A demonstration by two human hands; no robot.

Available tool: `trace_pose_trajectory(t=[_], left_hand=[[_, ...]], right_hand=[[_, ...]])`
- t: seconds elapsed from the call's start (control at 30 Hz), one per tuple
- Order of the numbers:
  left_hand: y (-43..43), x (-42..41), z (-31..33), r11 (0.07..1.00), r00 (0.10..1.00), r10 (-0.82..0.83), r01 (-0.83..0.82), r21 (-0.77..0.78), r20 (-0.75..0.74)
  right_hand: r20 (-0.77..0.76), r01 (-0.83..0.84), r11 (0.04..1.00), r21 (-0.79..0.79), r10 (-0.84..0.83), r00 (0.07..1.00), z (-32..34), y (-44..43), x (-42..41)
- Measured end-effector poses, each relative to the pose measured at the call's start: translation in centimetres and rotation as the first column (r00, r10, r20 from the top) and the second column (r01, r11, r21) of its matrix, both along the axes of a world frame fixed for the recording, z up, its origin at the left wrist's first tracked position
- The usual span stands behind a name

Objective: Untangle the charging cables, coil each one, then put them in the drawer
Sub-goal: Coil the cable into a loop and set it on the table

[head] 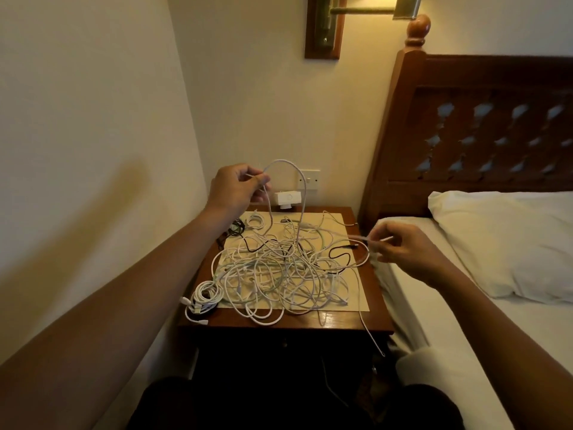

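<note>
1. We find the charging cables in one loose tangle, mostly white with a few black strands. It is spread across the middle of the surface, on a cream mat.
2. One white cable rises out of the tangle as a tall loop toward 12 o'clock.
3. The left hand is raised above the 10 o'clock corner of the surface. It pinches that loop between thumb and fingertips.
4. The right hand sits just past the 3 o'clock edge, over the side of the bed. It pinches a white strand between thumb and fingers, and the strand runs back into the tangle. We cannot tell whether it belongs to the looped cable.
5. The hands are well apart, each clamped on cable.
6. A coiled white bundle lies at the 7 o'clock corner, just beside the mat.
7. A small white coil and a dark coil lie near the 10 o'clock corner.
8. One loose white line hangs off the front edge at 5 o'clock.
9. A white adapter sits at 12 o'clock against the wall, just below a wall plate.
10. Beyond the surface we note a white pillow at 3 o'clock, a carved wooden headboard at 2 o'clock and a wall lamp high at 12 o'clock.
</note>
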State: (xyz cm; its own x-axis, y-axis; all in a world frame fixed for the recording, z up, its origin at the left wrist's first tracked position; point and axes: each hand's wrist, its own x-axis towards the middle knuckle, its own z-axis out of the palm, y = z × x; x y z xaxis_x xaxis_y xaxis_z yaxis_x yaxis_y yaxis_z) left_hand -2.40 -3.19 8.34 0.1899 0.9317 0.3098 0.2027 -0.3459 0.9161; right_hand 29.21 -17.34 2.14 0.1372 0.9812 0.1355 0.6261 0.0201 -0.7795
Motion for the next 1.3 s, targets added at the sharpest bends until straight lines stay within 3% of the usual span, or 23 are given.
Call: trace_pose_trajectory(t=[0.17,0.27,0.33,0.43,0.47,0.53,0.6,0.7,0.87,1.0,1.13,1.3], left_hand=[[0.8,-0.2,2.1,0.999,0.992,-0.027,0.025,0.021,0.124],[0.2,0.4,2.5,0.998,0.983,-0.054,0.048,0.034,0.177],[-0.3,0.7,2.6,0.996,0.979,-0.079,0.072,0.047,0.19],[-0.8,0.6,2.6,0.994,0.975,-0.1,0.09,0.058,0.199],[-0.9,0.6,2.6,0.994,0.972,-0.101,0.091,0.056,0.212],[-1.0,0.4,2.7,0.994,0.967,-0.109,0.099,0.054,0.232],[-1.2,0.4,2.7,0.993,0.966,-0.117,0.106,0.06,0.232],[-1.2,0.3,2.6,0.993,0.977,-0.103,0.089,0.084,0.187],[-0.4,-0.4,1.9,0.994,0.994,-0.036,0.025,0.103,0.104],[0.4,0.7,2.1,0.996,0.992,-0.019,0.007,0.091,0.127],[1.5,2.1,5.3,0.987,0.991,-0.056,0.036,0.155,0.123],[3.1,1.2,11.4,0.966,0.98,-0.021,-0.031,0.256,0.198]], right_hand=[[0.336,-0.113,0.938,-0.328,0.228,0.914,-2.4,-1.4,0.1],[0.359,-0.146,0.873,-0.465,0.337,0.871,-4.7,-1.1,-0.2],[0.25,-0.183,0.843,-0.506,0.346,0.904,-6.1,-0.3,-0.1],[-0.013,-0.033,0.901,-0.433,0.03,0.999,-8.2,1.3,-0.3],[-0.01,0.081,0.914,-0.398,-0.092,0.996,-9.1,2.0,-0.5],[0.149,0.25,0.92,-0.302,-0.213,0.966,-11.0,3.2,-0.6],[0.299,0.231,0.925,-0.301,-0.138,0.944,-12.7,3.8,-0.5],[0.299,0.194,0.928,-0.318,-0.096,0.95,-13.3,3.6,-0.4],[0.185,0.178,0.984,0.008,-0.176,0.967,-5.7,3.8,-0.7],[0.12,0.067,0.97,0.236,-0.098,0.988,2.3,3.7,-2.3],[0.242,-0.103,0.912,0.397,0.004,0.97,5.5,3.6,-5.9],[0.464,-0.186,0.901,0.392,-0.019,0.886,4.7,6.3,-7.0]])
